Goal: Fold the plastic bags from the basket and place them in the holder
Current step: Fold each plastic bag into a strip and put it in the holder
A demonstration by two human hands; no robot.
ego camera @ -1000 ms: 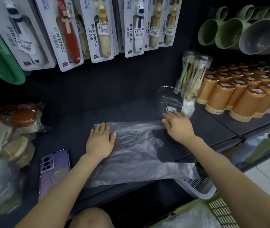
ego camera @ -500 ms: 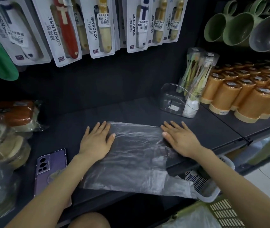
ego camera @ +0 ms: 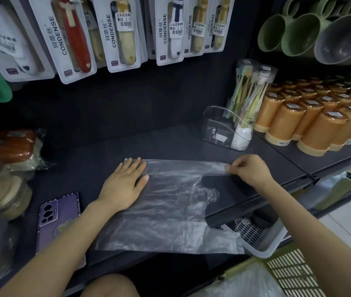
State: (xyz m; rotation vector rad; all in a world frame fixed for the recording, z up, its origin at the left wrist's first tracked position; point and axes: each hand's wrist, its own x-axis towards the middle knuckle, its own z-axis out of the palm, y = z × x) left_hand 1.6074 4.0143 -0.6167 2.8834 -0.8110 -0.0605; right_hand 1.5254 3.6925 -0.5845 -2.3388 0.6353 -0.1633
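Note:
A clear plastic bag [ego camera: 170, 211] lies spread flat on the dark shelf [ego camera: 97, 159], its near edge hanging over the shelf front. My left hand [ego camera: 125, 183] presses flat on the bag's left side, fingers straight. My right hand [ego camera: 249, 170] pinches the bag's far right handle strip at the shelf's right part. A clear plastic holder [ego camera: 223, 127] stands behind the bag at the right. Below the shelf edge sit a white basket [ego camera: 264, 241] and a green basket [ego camera: 292, 273] with more clear bags [ego camera: 241, 284] inside.
A purple phone [ego camera: 60, 213] lies left of my left arm. Wrapped goods [ego camera: 5, 161] pile up at the far left. Toothbrush packs [ego camera: 249, 91] and orange cups [ego camera: 311, 118] stand to the right. Carded toothbrushes [ego camera: 123, 31] hang above.
My right hand went from lying flat on the bag to pinching its far right handle, shifting a little rightward. My left hand stays pressed on the bag's left side.

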